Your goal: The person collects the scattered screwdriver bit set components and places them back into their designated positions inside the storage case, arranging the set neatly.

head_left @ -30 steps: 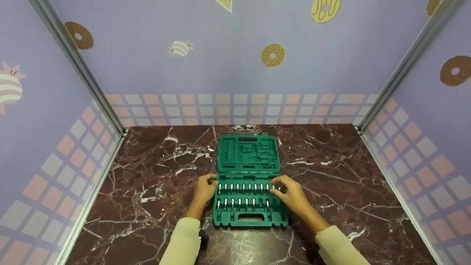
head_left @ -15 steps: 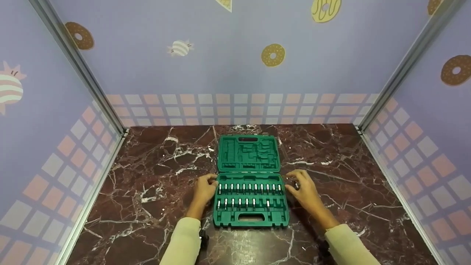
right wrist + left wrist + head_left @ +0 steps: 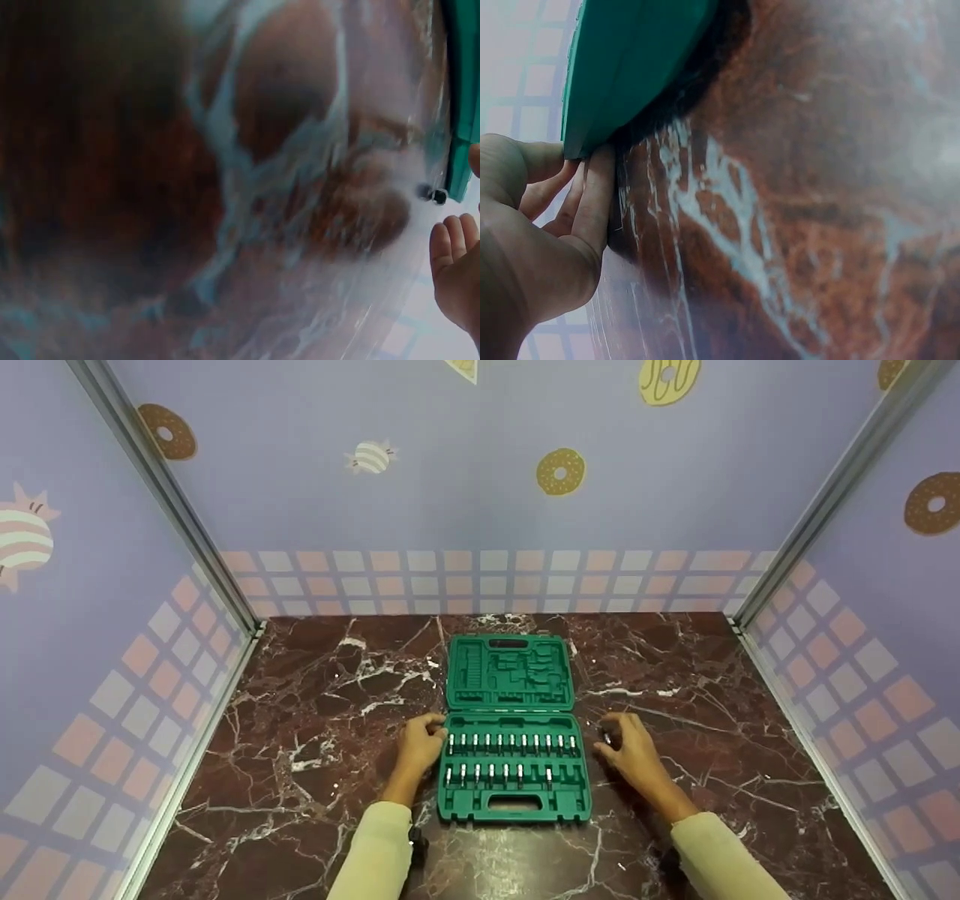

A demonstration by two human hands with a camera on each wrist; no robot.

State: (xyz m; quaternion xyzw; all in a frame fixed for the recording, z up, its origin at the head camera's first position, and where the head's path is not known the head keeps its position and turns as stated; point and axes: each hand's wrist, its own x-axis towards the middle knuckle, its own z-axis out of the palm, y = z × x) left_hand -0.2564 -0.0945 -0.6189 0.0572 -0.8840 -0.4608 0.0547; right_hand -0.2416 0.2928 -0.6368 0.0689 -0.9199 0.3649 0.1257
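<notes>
A green socket set case (image 3: 512, 803) lies unfolded on the marble-patterned table. Metal sockets stand in two rows in its near half, the front row with gaps toward the right. My left hand (image 3: 421, 748) holds the case's left edge; in the left wrist view its thumb is at the rim and the fingers (image 3: 596, 195) lie against the side wall. To the right of the case, my right hand (image 3: 634, 754) curves loosely around a small socket (image 3: 607, 738). In the right wrist view this socket (image 3: 435, 196) shows apart from the fingertips.
The case's moulded lid (image 3: 510, 669) lies back toward the rear wall, its hinge beside the socket rows. Patterned walls (image 3: 480, 495) enclose the table (image 3: 337, 780) at the back and both sides. Metal rails (image 3: 187, 757) run along its side edges.
My right hand has left the right end of the back row and moved right, off the case, to the loose socket. A socket now shows at that row's end. The left hand stays put.
</notes>
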